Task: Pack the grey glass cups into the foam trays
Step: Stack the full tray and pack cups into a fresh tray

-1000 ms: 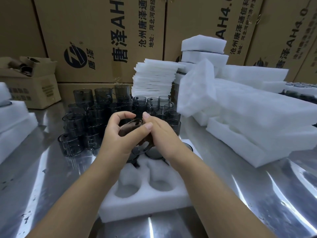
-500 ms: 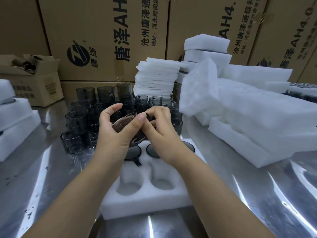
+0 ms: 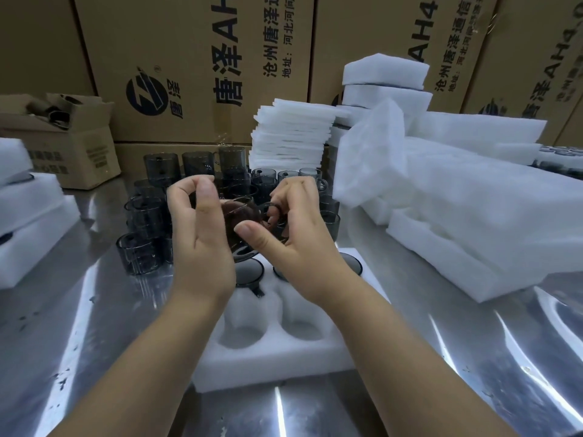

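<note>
A grey glass cup [image 3: 241, 216] is held tilted in the air between both hands, above the white foam tray [image 3: 284, 357]. My left hand [image 3: 198, 238] curls round its left side. My right hand [image 3: 293, 234] pinches it by the handle, thumb underneath. The tray has two empty round pockets near me and grey cups [image 3: 250, 271] seated in its far pockets. A cluster of several loose grey cups [image 3: 148, 222] stands on the steel table behind and left of my hands.
A pile of white foam trays [image 3: 457, 216] fills the right side. A stack of thin foam sheets [image 3: 293, 134] stands at the back. More foam trays [image 3: 25, 222] lie at the left, with a small open carton [image 3: 63, 137] behind. Large cardboard boxes [image 3: 195, 58] wall the rear.
Both hands have lifted the cup higher above the tray and turned it. My right hand shifted from the cup's side to pinching its handle.
</note>
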